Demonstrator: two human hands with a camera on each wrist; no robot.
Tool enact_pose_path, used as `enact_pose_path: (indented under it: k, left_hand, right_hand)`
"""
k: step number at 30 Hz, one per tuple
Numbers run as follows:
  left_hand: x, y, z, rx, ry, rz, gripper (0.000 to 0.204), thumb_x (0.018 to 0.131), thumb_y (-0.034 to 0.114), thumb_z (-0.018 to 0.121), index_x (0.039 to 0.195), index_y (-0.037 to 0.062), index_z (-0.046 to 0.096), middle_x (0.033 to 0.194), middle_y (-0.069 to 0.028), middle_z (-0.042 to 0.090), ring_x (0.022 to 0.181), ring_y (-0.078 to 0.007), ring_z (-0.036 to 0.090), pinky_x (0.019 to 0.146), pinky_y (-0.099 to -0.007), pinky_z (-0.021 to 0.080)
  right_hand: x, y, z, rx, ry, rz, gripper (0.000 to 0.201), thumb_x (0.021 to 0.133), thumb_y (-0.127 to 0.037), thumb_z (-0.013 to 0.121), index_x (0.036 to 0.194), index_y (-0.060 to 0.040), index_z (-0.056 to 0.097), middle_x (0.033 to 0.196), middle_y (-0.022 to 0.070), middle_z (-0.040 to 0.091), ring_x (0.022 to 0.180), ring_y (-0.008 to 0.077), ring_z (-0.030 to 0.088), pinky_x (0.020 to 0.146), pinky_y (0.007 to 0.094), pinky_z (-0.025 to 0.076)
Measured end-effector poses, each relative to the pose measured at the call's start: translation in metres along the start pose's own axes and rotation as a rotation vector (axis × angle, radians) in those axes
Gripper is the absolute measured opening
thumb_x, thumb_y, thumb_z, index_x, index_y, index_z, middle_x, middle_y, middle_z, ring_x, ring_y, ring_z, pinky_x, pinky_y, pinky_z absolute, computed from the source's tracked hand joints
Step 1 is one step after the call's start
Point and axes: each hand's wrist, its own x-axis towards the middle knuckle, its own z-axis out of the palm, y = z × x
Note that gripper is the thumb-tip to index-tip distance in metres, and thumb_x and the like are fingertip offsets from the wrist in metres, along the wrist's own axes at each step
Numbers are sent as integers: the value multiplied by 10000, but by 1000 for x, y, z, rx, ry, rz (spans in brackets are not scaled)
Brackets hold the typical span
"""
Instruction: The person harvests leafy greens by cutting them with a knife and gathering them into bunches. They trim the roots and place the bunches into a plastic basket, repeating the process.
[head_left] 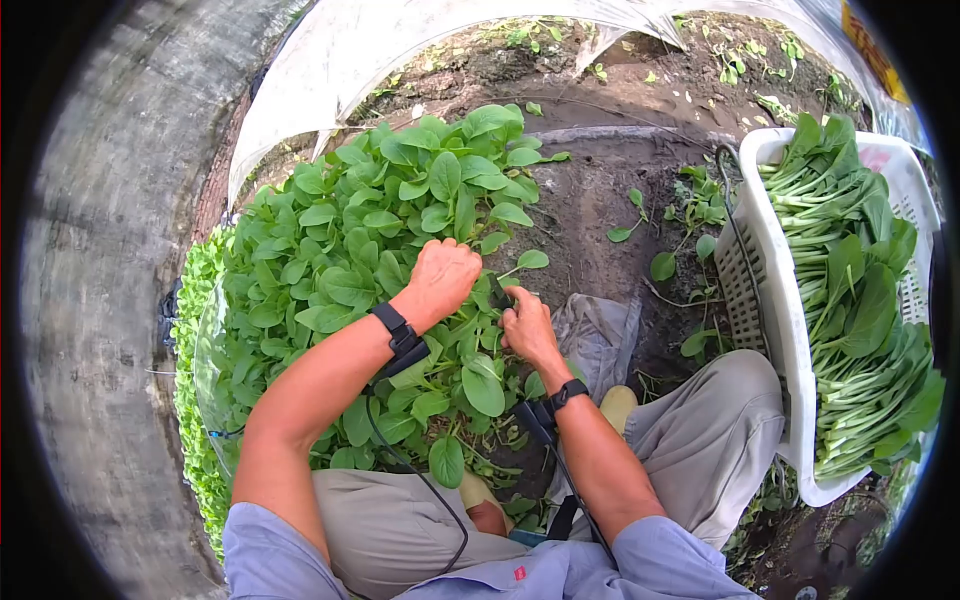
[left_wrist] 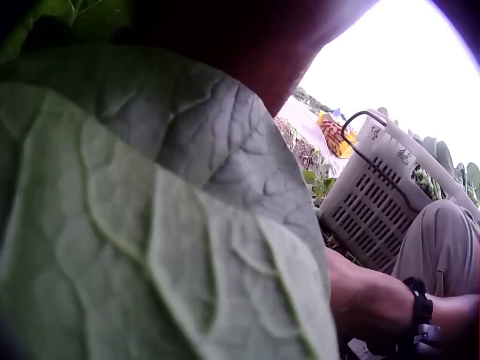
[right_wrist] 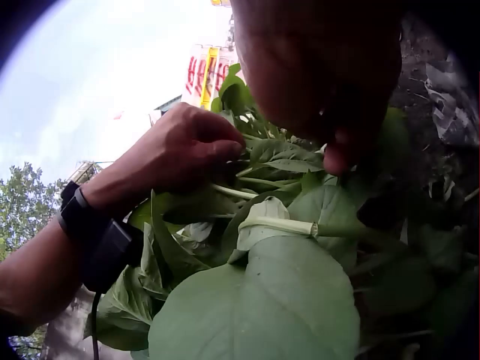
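Note:
In the head view, the left hand (head_left: 445,280) is curled among the leafy green plants (head_left: 350,285), its thumb and fingers pinched around stems. Just to its right and nearer the body, the right hand (head_left: 528,325) holds a dark, flat tool (head_left: 499,293) that points toward the stems. The right wrist view has the left hand (right_wrist: 187,146) bent over stems, with the shadowed right hand (right_wrist: 322,67) above a pale cut-looking stem (right_wrist: 281,224). Large leaves (left_wrist: 172,247) fill much of the left wrist view and hide the left fingertips.
A white slatted basket (head_left: 788,300) of stacked leafy greens (head_left: 860,290) stands at the right, beside the person's bent knee (head_left: 735,400). Bare soil (head_left: 595,210) with scattered weeds lies between bed and basket. Grey plastic (head_left: 600,330) lies near the right hand; white sheeting (head_left: 330,60) arches behind.

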Motion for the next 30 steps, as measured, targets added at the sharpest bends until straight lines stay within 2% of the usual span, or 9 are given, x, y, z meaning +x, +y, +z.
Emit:
enact_pose_path:
  k: [2,3,4,6,9,13,15,24,30]
  left_hand:
    - [13,9,7,160,207,216,44,803,154,713,821,119,733,921,-93,730,972,-251,659,752,-384,506]
    - [16,11,13,216,227,218,101,804,173,717,881,128,763,904,-57,721,976,-237,617,791,-397,459]
    - [20,12,14,213,227,221,101,804,173,717,881,128,763,904,-57,721,976,-237,617,791,-397,459]
    - [27,10,17,335,46,224,174,823,202,707,952,114,783,921,-63,723,1066,-266,609,974,-480,425]
    - [31,-1,44,396,117,313,187,844,216,691,956,111,798,939,-67,727,1124,-290,602,1117,-574,330]
    - [33,-1,48,317,82,301,169,850,211,683,911,113,805,963,-82,731,1148,-311,601,1178,-636,260]
    - [33,1,44,233,38,284,155,832,202,691,879,110,806,976,-92,731,1137,-311,602,1181,-650,253]
    - [31,5,57,147,81,178,126,813,177,688,845,117,795,981,-113,727,1131,-303,603,1189,-649,246]
    - [23,6,61,125,149,178,124,813,160,687,871,124,792,986,-114,723,1133,-303,601,1195,-637,238]
  right_hand:
    - [9,21,11,-94,63,-83,456,907,-23,528,1356,22,593,786,171,717,577,231,711,646,403,572]
    - [14,33,16,-185,124,-172,449,905,-25,530,1346,26,598,796,178,720,586,241,715,666,409,577]
    - [14,32,18,-186,126,-168,449,905,-25,530,1346,26,598,796,178,720,586,241,715,666,409,577]
    - [14,30,22,-184,149,-141,447,893,-16,531,1332,25,607,831,219,721,610,282,720,714,431,580]
    - [10,11,18,-195,113,-81,448,884,-11,542,1326,24,609,921,284,722,744,386,739,795,473,574]
    - [4,3,26,-279,189,-134,445,878,-8,551,1318,22,615,997,336,706,904,469,716,865,506,553]
    - [2,-2,27,-201,181,-21,441,881,-10,557,1316,24,615,1043,352,696,1013,508,675,912,530,533]
    - [17,43,46,-35,286,-81,434,890,-27,541,1312,28,620,788,245,695,750,347,735,754,468,571]
    - [4,18,37,-77,256,-72,430,887,-26,545,1308,0,628,897,273,716,860,431,721,829,496,556]
